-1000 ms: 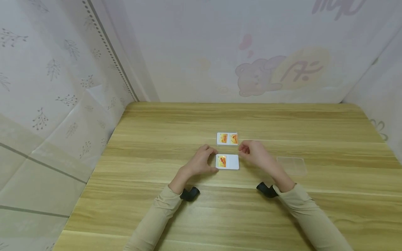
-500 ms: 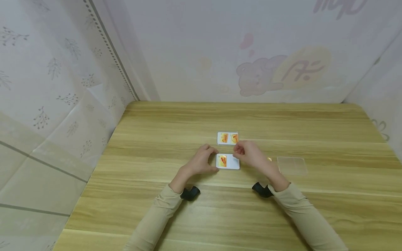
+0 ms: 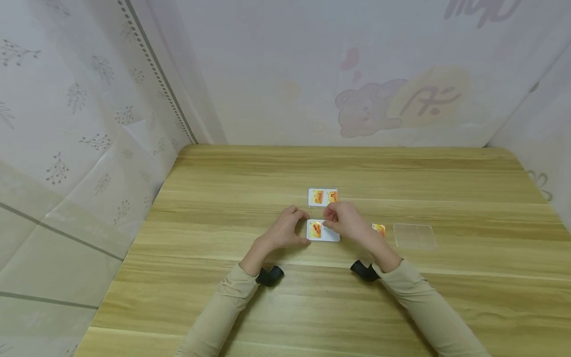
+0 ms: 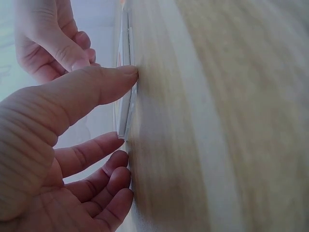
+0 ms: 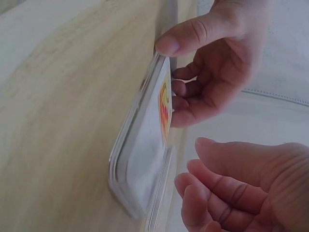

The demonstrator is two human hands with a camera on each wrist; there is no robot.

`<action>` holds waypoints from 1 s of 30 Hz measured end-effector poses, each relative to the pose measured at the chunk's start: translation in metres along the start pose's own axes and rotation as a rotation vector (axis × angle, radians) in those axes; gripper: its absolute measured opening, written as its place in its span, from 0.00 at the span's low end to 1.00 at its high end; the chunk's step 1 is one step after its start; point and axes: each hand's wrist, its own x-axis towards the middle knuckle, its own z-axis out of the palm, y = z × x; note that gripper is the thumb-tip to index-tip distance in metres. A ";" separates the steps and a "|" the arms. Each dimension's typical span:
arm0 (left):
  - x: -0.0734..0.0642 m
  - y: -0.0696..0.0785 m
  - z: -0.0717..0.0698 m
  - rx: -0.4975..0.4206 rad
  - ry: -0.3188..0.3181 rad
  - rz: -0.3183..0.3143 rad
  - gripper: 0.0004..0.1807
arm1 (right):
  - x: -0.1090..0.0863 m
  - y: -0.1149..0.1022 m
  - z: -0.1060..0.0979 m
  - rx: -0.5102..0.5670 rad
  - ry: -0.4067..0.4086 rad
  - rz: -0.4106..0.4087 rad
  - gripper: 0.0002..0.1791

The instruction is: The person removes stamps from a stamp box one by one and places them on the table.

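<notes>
White case, on the table between your hands: steady it with your left hand, fingers pinching its nine-o'clock end. Your right hand's fingers curl nearly together above its twelve-o'clock edge, any grip unclear; move them lightly.

Soft, muted light falls evenly; the table beside the left hand blurs, and both wrist views look hazy.
</notes>
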 end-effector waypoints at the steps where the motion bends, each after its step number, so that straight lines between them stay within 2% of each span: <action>1: 0.000 0.000 0.000 -0.002 0.001 -0.001 0.30 | 0.001 -0.001 0.001 0.000 -0.006 0.001 0.05; 14: 0.001 -0.001 0.000 0.024 0.013 0.023 0.30 | 0.007 -0.009 0.010 -0.017 -0.060 0.021 0.04; 22: 0.001 -0.001 0.000 0.020 0.001 0.006 0.30 | 0.008 -0.011 0.017 -0.110 -0.051 0.025 0.06; 25: 0.001 0.000 0.000 0.018 0.002 0.001 0.30 | 0.008 -0.011 0.018 -0.129 -0.047 0.019 0.06; 30: 0.001 0.000 0.000 0.018 0.005 -0.003 0.29 | 0.008 -0.015 0.020 -0.139 -0.058 0.054 0.05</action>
